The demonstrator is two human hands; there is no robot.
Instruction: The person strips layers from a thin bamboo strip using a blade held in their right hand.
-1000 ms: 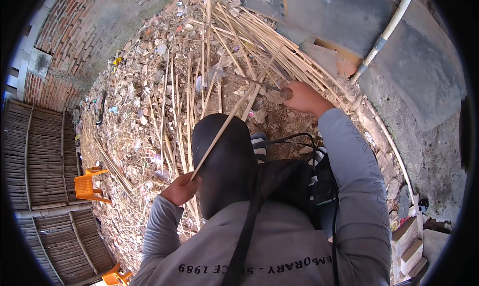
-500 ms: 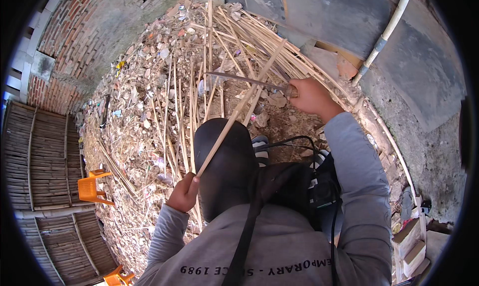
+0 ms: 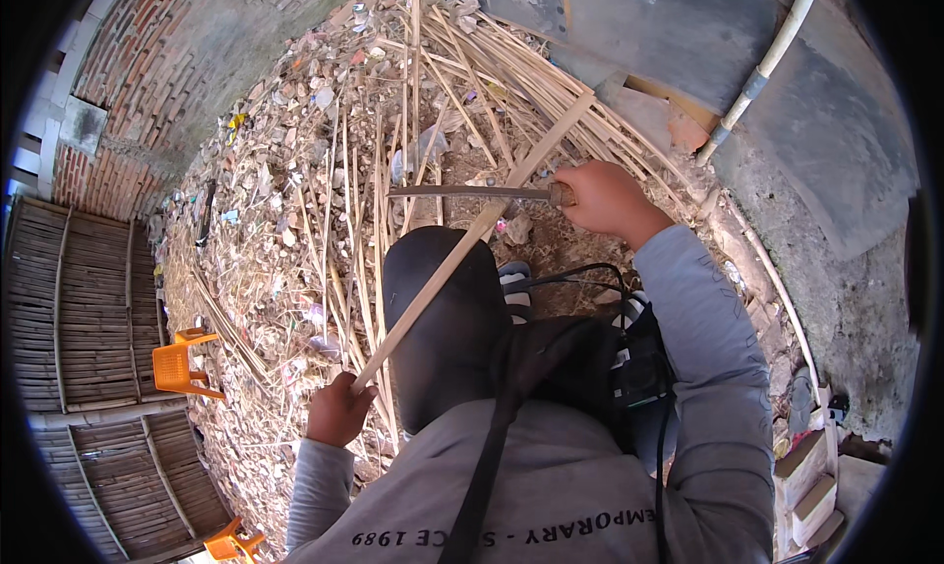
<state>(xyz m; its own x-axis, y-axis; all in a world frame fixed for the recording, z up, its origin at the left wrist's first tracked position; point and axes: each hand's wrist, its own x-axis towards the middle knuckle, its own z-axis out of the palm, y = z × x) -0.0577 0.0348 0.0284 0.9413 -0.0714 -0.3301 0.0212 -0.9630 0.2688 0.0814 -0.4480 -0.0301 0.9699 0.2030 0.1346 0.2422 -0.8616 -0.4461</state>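
My left hand is closed round the near end of a long, pale bamboo strip. From there the strip slants up to the right, passing over my dark-clad leg. In my right hand is the handle of a long-bladed knife, its narrow dark blade pointing left. The blade lies across the strip, over its upper part. The strip's far end reaches toward a pile of bamboo strips.
More bamboo strips lie on ground littered with debris. Orange chairs stand by a woven bamboo wall at left. A brick wall rises behind. At right are a pale pole and grey panels.
My left hand has drawn down and left with the strip's near end. The knife has dropped slightly nearer, its blade now almost level.
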